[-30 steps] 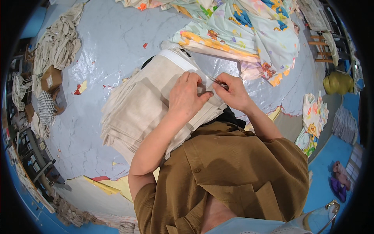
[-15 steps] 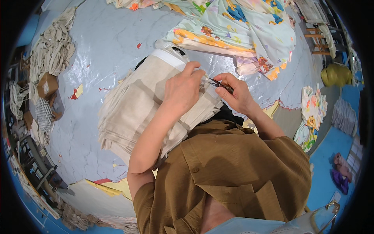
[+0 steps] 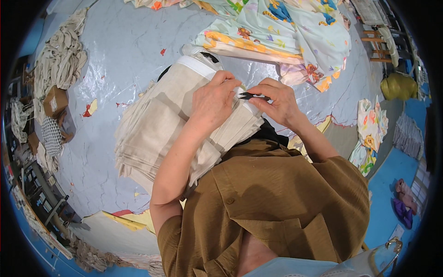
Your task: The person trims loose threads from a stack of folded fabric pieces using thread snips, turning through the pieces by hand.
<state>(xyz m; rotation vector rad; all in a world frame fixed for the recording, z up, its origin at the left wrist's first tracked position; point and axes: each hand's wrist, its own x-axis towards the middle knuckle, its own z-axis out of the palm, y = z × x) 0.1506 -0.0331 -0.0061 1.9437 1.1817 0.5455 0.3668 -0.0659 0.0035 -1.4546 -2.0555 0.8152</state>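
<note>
A thick stack of beige cloth pieces [image 3: 170,121] lies in front of me, folded over, with a white band [image 3: 197,65] along its far edge. My left hand [image 3: 213,100] rests over the cloth, its thumb and forefinger pinched on the band's right end. Close by on the right, my right hand [image 3: 276,102] is closed around small dark thread snips [image 3: 254,97]. The snips' tips point left toward the pinched edge, with their blades slightly apart. Whether they touch the cloth I cannot tell.
Printed pale-green fabric [image 3: 277,37] spreads across the far side of the grey table [image 3: 115,55]. A beige cloth heap [image 3: 60,60] and a cardboard box [image 3: 56,101] sit at the left. Farther right are an olive bundle [image 3: 398,87] and a floral cloth [image 3: 368,134].
The snips have turned to lie more level, and my right hand has shifted slightly with them. My left hand stays at the cloth's edge, moved a little left.
</note>
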